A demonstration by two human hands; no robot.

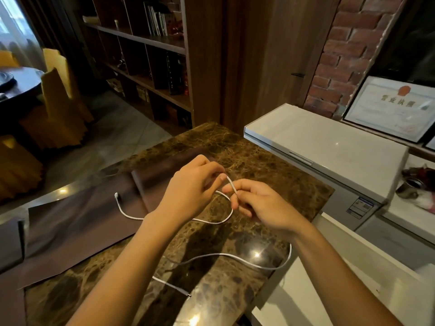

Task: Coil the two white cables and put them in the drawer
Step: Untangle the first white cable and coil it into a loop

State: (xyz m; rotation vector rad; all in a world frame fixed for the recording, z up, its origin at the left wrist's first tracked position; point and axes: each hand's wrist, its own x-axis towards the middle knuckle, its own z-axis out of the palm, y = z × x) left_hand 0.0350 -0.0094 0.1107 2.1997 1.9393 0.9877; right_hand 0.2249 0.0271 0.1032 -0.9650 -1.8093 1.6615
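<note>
A white cable [128, 215] lies on the brown marble counter [270, 165], its plug end at the far left. Its other end is lifted between both hands. My left hand [195, 191] pinches it from above and my right hand [256, 203] pinches it just beside, forming one loop that hangs down to the counter. A second white cable [235, 256] curves loose across the near counter and over its right edge, with a plug end pointing toward me at the lower middle. No drawer shows in this view.
A white chest freezer [329, 147] stands right of the counter. A dark leather mat [82, 220] covers the counter's left part. Behind are wooden shelves [146, 43], a brick wall with a framed certificate [390, 109], and yellow chairs at a round table.
</note>
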